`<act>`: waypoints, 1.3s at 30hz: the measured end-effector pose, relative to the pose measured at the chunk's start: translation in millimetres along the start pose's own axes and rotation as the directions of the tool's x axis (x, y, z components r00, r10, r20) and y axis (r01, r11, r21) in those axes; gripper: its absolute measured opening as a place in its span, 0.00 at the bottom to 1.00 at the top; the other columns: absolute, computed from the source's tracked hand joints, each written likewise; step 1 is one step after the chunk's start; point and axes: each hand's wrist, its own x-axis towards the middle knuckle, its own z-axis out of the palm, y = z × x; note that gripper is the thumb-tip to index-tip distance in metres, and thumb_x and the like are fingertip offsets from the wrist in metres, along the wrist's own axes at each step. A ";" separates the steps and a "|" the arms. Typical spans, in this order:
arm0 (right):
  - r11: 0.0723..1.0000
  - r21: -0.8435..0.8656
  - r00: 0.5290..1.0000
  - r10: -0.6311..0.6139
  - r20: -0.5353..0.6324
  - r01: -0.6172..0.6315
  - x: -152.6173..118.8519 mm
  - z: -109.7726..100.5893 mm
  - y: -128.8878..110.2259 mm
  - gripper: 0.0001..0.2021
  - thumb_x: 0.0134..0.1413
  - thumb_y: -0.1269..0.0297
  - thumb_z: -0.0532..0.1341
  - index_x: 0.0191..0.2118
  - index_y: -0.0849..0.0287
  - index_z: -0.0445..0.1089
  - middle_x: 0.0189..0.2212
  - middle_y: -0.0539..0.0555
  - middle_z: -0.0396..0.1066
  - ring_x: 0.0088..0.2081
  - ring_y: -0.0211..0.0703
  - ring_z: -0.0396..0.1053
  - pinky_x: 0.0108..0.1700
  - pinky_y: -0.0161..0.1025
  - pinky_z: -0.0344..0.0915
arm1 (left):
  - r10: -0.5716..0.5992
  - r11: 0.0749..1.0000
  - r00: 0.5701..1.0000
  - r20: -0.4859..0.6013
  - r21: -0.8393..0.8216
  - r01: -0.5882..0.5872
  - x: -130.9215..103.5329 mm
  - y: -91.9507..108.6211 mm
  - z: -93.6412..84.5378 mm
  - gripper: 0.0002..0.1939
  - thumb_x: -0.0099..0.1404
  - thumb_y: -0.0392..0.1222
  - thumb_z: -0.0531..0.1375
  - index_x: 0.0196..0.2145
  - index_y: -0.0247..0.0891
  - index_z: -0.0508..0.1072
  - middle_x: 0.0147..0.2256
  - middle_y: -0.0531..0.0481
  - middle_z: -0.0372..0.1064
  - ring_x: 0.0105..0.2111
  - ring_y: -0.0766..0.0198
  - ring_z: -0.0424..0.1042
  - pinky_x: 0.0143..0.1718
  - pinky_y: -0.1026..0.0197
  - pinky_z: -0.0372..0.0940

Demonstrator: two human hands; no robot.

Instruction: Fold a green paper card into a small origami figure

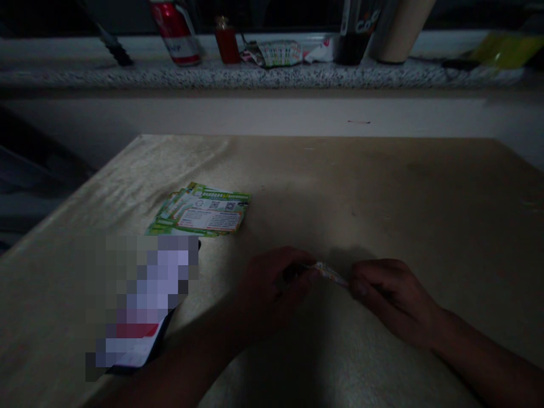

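Note:
Between both hands, above the table, is a narrow strip of printed paper [330,273], pale with small coloured marks. It looks folded or rolled; the dim light hides its exact form. My left hand [276,283] pinches its left end between thumb and fingers. The right end is held in the closed fingers of my right hand [389,297]. Left of my hands lies a fanned stack of green and white printed leaflets [208,211]. A lit phone [142,348], partly blurred out, lies near my left forearm.
The table [361,187] has a pale, shiny cover and meets a wall. Above it a speckled stone sill [255,76] carries a red can [175,34], a small red bottle [228,42], a crumpled wrapper [280,54], a dark cola bottle [355,37] and a beige cylinder [402,31].

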 end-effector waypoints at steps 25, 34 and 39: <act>0.996 0.041 0.995 0.082 -0.051 -0.080 3.9 2.0 -1.5 0.22 0.72 0.60 0.51 0.23 0.58 0.58 0.17 0.43 0.49 0.17 0.29 0.51 0.19 0.31 0.49 | 0.040 0.998 0.996 0.084 0.034 -0.043 -1.4 6.0 2.5 0.13 0.66 0.39 0.60 0.49 0.37 0.73 0.37 0.47 0.79 0.33 0.63 0.78 0.35 0.62 0.71; 0.996 0.058 0.995 0.076 -0.064 -0.072 3.2 5.3 1.7 0.22 0.73 0.59 0.51 0.23 0.58 0.58 0.16 0.43 0.50 0.17 0.30 0.52 0.20 0.31 0.50 | 0.170 0.973 0.974 0.152 0.130 -0.190 -2.7 10.2 3.1 0.21 0.66 0.35 0.60 0.56 0.38 0.67 0.46 0.46 0.78 0.42 0.60 0.78 0.47 0.59 0.72; 0.995 0.088 0.996 0.057 -0.066 -0.051 4.0 6.1 0.7 0.22 0.73 0.61 0.51 0.24 0.58 0.58 0.17 0.42 0.49 0.18 0.30 0.51 0.20 0.31 0.50 | 0.197 0.974 0.967 0.163 0.079 -0.212 -1.4 14.2 4.0 0.24 0.64 0.34 0.60 0.57 0.38 0.64 0.46 0.45 0.78 0.42 0.60 0.78 0.46 0.58 0.72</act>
